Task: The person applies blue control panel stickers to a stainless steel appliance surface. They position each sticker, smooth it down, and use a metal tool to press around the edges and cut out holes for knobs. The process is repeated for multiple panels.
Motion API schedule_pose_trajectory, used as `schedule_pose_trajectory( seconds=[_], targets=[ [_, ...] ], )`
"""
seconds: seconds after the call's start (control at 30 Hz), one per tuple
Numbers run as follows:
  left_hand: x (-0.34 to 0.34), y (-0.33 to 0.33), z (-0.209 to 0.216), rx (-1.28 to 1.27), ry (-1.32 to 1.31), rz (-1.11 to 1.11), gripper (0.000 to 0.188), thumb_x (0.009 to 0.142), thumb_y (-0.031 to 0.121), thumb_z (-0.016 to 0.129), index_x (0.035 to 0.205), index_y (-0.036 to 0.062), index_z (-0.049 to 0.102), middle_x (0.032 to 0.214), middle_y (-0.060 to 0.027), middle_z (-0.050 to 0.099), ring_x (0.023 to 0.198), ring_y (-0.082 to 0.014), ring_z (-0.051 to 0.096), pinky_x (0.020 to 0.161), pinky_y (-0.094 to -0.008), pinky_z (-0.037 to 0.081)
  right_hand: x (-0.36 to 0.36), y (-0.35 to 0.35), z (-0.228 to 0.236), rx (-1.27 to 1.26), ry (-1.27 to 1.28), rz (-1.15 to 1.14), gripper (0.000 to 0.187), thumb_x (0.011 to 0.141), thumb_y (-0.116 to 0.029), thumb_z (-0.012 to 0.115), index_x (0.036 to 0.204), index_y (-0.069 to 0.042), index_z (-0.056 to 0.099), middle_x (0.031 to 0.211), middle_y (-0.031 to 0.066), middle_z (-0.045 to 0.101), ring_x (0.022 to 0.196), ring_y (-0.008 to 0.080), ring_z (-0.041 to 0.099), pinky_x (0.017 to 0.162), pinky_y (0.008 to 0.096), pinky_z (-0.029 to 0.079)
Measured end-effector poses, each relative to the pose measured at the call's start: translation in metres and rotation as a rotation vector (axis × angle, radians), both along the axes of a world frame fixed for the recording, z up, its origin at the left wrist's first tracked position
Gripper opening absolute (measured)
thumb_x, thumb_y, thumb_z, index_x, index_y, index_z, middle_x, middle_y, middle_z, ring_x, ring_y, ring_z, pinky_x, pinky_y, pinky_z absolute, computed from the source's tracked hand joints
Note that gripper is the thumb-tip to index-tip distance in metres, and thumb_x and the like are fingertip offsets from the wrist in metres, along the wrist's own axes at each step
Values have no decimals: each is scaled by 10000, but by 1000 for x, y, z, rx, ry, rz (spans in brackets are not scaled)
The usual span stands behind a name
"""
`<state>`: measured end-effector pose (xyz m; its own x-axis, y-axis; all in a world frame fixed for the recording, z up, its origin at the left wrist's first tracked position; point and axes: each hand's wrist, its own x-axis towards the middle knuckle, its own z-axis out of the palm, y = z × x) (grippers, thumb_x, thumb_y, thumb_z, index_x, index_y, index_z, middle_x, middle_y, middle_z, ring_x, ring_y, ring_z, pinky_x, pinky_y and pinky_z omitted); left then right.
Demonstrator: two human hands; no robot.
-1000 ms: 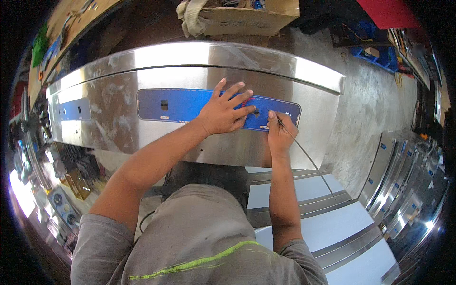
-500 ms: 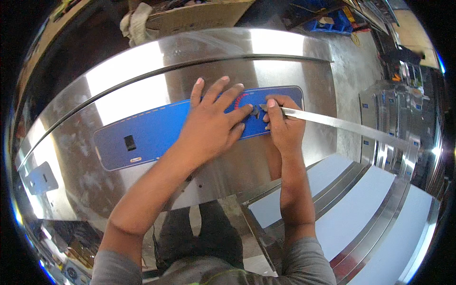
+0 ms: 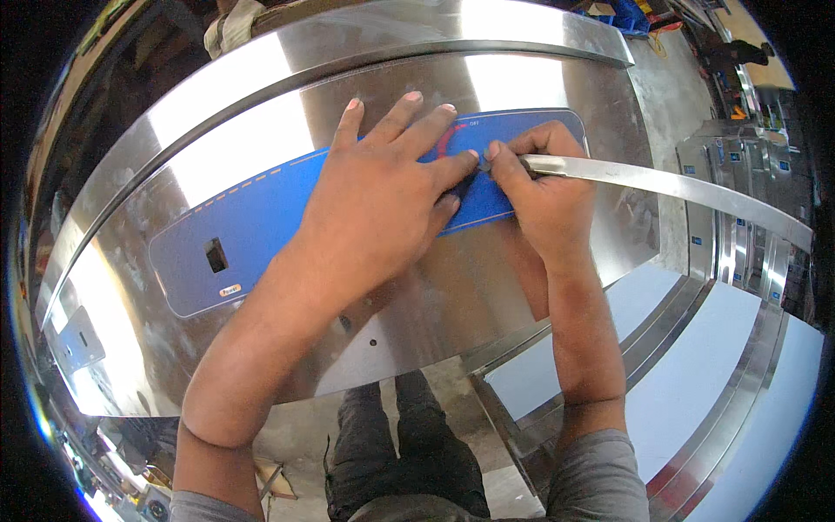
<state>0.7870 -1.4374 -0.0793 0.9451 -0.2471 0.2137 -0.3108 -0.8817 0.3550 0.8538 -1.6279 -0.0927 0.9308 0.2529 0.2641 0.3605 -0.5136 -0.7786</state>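
A long blue label (image 3: 270,217) lies along a stainless steel panel (image 3: 391,78), with a dark rectangular cutout near its left end. My left hand (image 3: 370,196) rests on the label with fingers spread, its index fingertip beside a red arc marking (image 3: 450,137). Close by on the right, my right hand (image 3: 557,200) is closed round one end of a long flat metal strip (image 3: 678,183). The strip extends off to the right. Its gripped end meets the label near my left index fingertip; the exact contact spot is hidden by my fingers.
Pale-faced panels with metal edges (image 3: 696,348) stand at the lower right. Behind them are several stacked steel pieces (image 3: 704,165). A blue bin (image 3: 631,16) sits at the far right, and a bundled cloth (image 3: 233,30) at the far left.
The view has shifted closer, so the steel panel sits higher and larger. Both hands stay at the same part of the label, and the strip remains in my right hand.
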Motion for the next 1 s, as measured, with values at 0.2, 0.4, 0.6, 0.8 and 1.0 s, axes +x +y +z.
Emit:
schedule_pose_trajectory(
  seconds=[0.2, 0.4, 0.6, 0.8, 1.0],
  targets=[
    [42, 9, 14, -367, 325, -178, 386, 1006, 355, 567, 1284, 101, 653, 1317, -172, 630, 1289, -336, 559, 1106, -428, 408, 3, 1, -6, 137, -53, 6, 191, 834, -116, 790, 769, -51, 622, 619, 64, 639, 555, 122, 601, 512, 294, 461],
    [110, -20, 10, -934, 352, -525, 422, 1064, 342, 461, 1228, -5, 635, 1126, -120, 673, 1057, -157, 602, 995, -329, 464, 6, 0, -8, 103, -100, -37, 190, 779, -107, 816, 866, -40, 661, 741, 99, 692, 657, 198, 664, 590, 341, 518],
    [88, -31, -5, -1015, 458, -614, 424, 1063, 320, 406, 1253, 11, 625, 1096, -95, 672, 962, -147, 595, 873, -284, 497, 4, -3, -9, 81, -301, 80, 258, 751, -39, 828, 970, -17, 693, 830, 54, 707, 766, 150, 674, 683, 311, 539],
    [81, -12, -3, -1120, 605, -645, 464, 1076, 292, 385, 1400, -29, 471, 1211, -135, 622, 1112, -185, 575, 981, -317, 458, 0, 2, -7, 87, -160, 5, 102, 847, -77, 740, 921, -34, 685, 732, 41, 671, 655, 106, 625, 603, 277, 507],
    [77, -12, -8, -1112, 565, -650, 479, 1086, 258, 350, 1444, -43, 453, 1246, -127, 612, 1152, -185, 558, 1011, -321, 444, -4, 0, -4, 108, -24, 47, 116, 877, -110, 755, 869, -40, 662, 681, 14, 645, 590, 64, 585, 536, 222, 449]
  ],
)
